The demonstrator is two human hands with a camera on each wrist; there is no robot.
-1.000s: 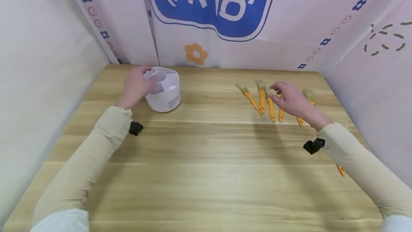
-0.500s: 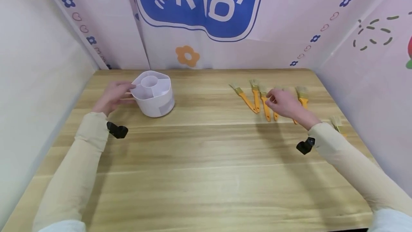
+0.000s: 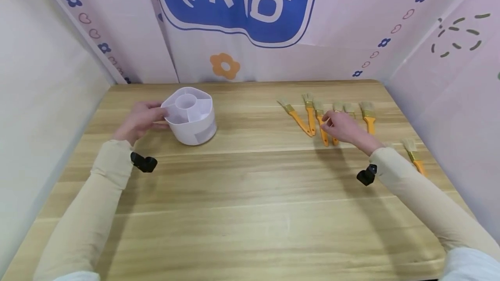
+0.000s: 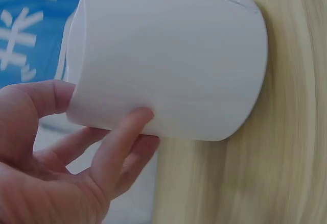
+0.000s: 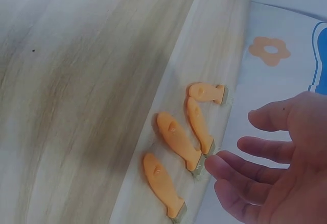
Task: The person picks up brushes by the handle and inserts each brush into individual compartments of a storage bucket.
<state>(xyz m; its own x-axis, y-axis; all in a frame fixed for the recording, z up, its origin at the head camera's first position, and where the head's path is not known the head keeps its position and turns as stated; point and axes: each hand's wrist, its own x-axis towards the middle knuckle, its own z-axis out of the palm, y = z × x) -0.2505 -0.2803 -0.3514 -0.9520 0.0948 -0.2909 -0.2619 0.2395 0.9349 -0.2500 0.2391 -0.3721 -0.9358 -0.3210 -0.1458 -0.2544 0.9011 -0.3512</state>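
Observation:
A white round desk organizer (image 3: pixel 193 129) stands upright at the back left, with several compartments around a central round cup. My left hand (image 3: pixel 140 118) holds it by the left side of its rim. In the left wrist view the thumb goes over the rim, and the fingers (image 4: pixel 122 137) press against the outer wall. Above the paintbrushes at the back right hovers my right hand (image 3: pixel 343 128), fingers loosely bent and holding nothing. One orange-handled paintbrush (image 3: pixel 298 120) lies slanted at the left of the group. The hand partly covers the middle brushes.
Another paintbrush (image 3: pixel 414 157) lies apart, close to the right sleeve (image 3: pixel 418 198). The wooden table (image 3: pixel 250 211) is bounded by a printed back wall (image 3: pixel 265 64) and white side walls.
My left hand has gone from over the organizer's top to its left side and taken hold of the rim. The organizer has shifted slightly right. My right hand stays over the brushes.

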